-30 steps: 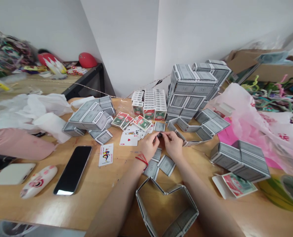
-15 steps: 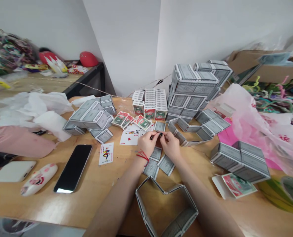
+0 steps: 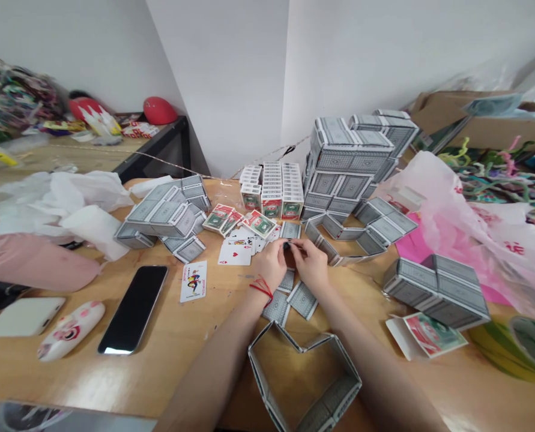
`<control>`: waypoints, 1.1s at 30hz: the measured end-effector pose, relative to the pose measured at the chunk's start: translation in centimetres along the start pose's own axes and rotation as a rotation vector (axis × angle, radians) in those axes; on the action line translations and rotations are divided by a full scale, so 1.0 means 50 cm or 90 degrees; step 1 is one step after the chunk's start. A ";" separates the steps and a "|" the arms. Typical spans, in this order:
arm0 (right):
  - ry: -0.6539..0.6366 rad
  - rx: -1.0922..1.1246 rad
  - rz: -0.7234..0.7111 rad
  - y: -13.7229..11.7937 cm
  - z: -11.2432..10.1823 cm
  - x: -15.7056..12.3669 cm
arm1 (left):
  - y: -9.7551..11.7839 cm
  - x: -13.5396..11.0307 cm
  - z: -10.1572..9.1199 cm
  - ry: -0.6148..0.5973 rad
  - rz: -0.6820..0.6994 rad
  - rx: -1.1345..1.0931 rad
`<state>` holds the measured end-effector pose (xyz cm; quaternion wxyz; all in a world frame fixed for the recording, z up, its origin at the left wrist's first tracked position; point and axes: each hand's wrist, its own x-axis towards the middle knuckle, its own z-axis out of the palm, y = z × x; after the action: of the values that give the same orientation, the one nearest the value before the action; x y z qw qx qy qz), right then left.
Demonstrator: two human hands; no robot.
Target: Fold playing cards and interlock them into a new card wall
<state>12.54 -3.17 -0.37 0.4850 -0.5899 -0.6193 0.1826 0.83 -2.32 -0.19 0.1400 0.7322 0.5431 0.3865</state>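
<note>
My left hand [image 3: 270,265], a red string round its wrist, and my right hand [image 3: 311,265] meet over the table, fingers closed in a pinch. At their fingertips shows a small dark piece [image 3: 287,245], too small to name. Grey-backed folded cards [image 3: 303,300] lie just below the hands, partly covered by them. Between my forearms stands a heart-shaped ring of folded cards [image 3: 259,381], open in the middle. Beyond my fingers lies another grey-backed card [image 3: 289,230]. Loose face-up cards [image 3: 235,252] spread to the left of my left hand, beside a joker [image 3: 193,281].
Rows of card boxes [image 3: 272,191] stand at the back. Stacked grey card blocks [image 3: 352,150] rise behind right, near another card ring [image 3: 339,260]. More card blocks [image 3: 161,210] sit left. A phone [image 3: 134,310] lies front left; green-yellow tape [image 3: 514,348] lies far right.
The dark piece between my fingertips has shifted a little left and turned. My left fingers have closed in nearer it. The camera view has moved slightly; the cards around stay put.
</note>
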 end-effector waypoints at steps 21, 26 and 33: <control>-0.004 -0.053 -0.044 -0.001 -0.002 0.007 | -0.011 0.008 -0.006 0.087 -0.029 -0.036; -0.002 -0.015 -0.009 -0.003 -0.004 0.007 | -0.019 0.005 -0.003 0.059 -0.025 -0.010; 0.012 0.011 0.031 0.008 -0.006 0.009 | -0.010 0.003 -0.006 0.032 -0.007 -0.027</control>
<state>13.06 -2.76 -0.37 0.4909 -0.6025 -0.5986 0.1941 0.28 -2.04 -0.24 0.1444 0.7160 0.5422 0.4154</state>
